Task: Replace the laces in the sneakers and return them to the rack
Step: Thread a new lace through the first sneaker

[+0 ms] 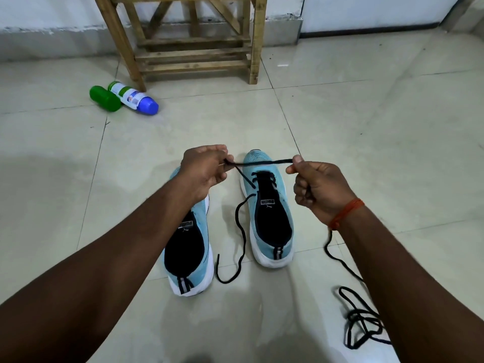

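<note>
Two light-blue sneakers stand side by side on the tiled floor, toes pointing away from me. The right sneaker (269,205) has a black lace through its front eyelets, with one end trailing on the floor (239,244). The left sneaker (187,247) is partly hidden by my left forearm. My left hand (204,171) and my right hand (318,187) each pinch a black lace (264,161) stretched level between them above the right sneaker's toe. This lace drops past my right wrist into a loose heap on the floor (362,320).
A wooden rack (193,53) stands against the far wall straight ahead. A green bottle (104,98) and a white bottle with a blue cap (135,99) lie on the floor by the rack's left leg.
</note>
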